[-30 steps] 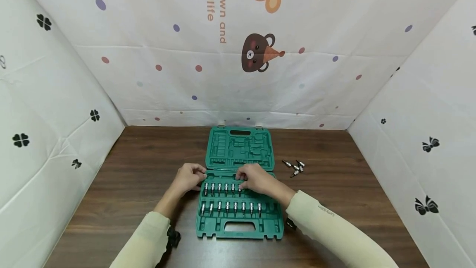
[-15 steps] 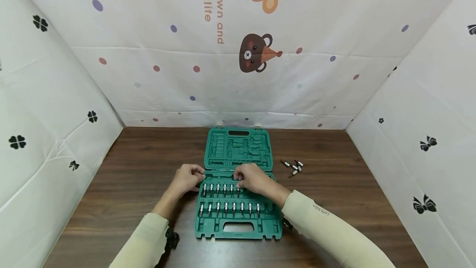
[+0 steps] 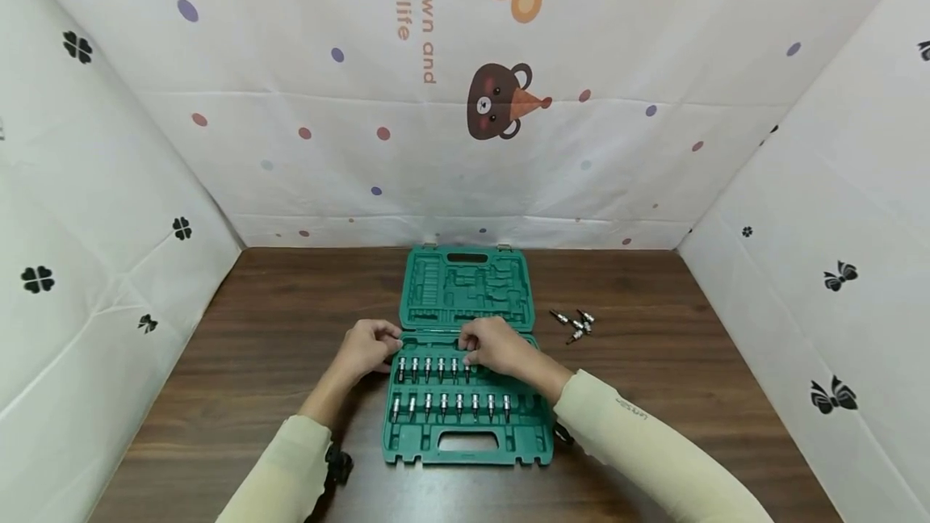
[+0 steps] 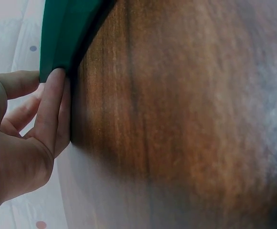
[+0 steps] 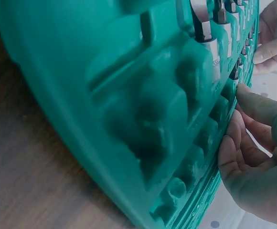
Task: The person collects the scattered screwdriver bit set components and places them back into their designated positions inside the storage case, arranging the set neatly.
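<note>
An open green socket-set case (image 3: 468, 456) lies on the table, with two rows of silver bit sockets (image 3: 459, 403) in its near half. At the case's left edge, my left hand (image 3: 369, 345) pinches the rim, thumb above and fingers at the side; the left wrist view shows this grip on the green edge (image 4: 67, 38). My right hand (image 3: 496, 345) is over the upper row, fingers bent. Its thumb (image 5: 258, 102) is on the last bit socket (image 3: 468, 374) of that row, partly covering it; the fingertips are hidden in the head view.
Several loose bit sockets (image 3: 577, 324) lie in a small pile right of the case. The case's lid (image 3: 467, 289) lies folded back near the rear wall. Brown wooden tabletop (image 3: 291, 289) surrounds it, with printed white cloth (image 3: 327, 168) on three sides.
The view shifts very slightly. Both hands keep their places on the case, and the bit sockets stay where they are.
</note>
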`<state>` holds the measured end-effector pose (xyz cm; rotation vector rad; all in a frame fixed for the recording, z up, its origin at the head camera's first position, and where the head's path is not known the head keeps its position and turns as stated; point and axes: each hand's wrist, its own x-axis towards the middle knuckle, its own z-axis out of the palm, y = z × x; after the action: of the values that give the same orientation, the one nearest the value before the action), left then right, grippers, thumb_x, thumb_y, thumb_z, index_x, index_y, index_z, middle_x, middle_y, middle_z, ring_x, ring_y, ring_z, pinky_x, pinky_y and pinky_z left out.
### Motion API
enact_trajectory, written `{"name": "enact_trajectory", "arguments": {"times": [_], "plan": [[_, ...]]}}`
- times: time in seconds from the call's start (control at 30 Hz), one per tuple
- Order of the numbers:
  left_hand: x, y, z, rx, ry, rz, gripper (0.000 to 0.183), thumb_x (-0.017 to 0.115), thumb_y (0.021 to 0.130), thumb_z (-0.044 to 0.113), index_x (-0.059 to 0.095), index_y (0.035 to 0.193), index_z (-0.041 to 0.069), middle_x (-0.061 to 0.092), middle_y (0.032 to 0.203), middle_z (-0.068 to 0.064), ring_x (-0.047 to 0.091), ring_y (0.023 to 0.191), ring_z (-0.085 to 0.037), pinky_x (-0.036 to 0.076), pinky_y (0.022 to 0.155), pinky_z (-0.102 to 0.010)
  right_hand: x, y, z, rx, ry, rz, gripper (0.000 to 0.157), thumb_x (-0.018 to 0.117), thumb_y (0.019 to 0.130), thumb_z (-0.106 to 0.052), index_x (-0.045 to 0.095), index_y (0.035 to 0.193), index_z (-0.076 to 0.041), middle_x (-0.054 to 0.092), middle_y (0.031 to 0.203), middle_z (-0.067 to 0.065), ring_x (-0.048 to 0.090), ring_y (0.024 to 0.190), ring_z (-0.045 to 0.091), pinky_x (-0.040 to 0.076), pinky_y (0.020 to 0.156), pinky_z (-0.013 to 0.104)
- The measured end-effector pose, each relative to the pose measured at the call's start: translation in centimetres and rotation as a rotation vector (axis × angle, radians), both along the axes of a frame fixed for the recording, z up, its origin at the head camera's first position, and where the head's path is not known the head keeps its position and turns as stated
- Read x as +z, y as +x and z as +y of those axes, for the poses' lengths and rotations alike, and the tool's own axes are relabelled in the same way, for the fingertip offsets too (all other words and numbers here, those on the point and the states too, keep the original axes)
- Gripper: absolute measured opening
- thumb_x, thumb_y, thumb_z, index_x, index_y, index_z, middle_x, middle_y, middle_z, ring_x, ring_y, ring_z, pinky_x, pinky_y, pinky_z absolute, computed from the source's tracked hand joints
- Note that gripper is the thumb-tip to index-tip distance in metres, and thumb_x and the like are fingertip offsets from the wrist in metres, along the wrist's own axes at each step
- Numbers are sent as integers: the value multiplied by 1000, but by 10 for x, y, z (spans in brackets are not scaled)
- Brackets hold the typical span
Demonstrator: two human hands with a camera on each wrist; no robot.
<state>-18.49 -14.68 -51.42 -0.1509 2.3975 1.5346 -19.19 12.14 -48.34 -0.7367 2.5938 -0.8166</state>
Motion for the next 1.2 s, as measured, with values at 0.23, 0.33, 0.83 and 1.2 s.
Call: {"name": "enact_trajectory", "arguments": {"times": [0.23, 0.33, 0.83, 1.2], "plan": [[-1, 0, 1, 6, 15, -1, 17, 66, 99, 4, 73, 114, 1, 70, 103, -14, 70, 91, -23, 66, 67, -39, 1, 0, 6, 24, -19, 2, 11, 77, 94, -11, 74, 105, -11, 70, 98, -1, 64, 87, 11, 57, 77, 32], [-1, 0, 1, 0, 15, 0, 17, 66, 99, 4, 73, 115, 1, 70, 105, -15, 70, 91, -22, 66, 67, -38, 3, 0, 10, 30, -22, -2, 9, 75, 96, -13, 75, 105, -13, 71, 97, -3, 65, 86, 8, 57, 76, 29], [-3, 1, -1, 6, 10, -2, 18, 66, 100, 5, 73, 115, 2, 70, 107, -15, 70, 94, -23, 66, 68, -38, 14, 9, 43, -54, -111, 13, 18, 65, 104, -22, 75, 116, -14, 72, 106, -8, 65, 92, 6, 58, 78, 27], [-2, 1, 0, 9, 11, -9, 17, 65, 100, 5, 73, 115, 2, 70, 104, -13, 69, 90, -21, 66, 67, -38, 13, 11, 73, -130, -197, -12, 23, 65, 104, -24, 71, 123, -14, 71, 108, -8, 66, 98, 9, 59, 83, 29]]}}
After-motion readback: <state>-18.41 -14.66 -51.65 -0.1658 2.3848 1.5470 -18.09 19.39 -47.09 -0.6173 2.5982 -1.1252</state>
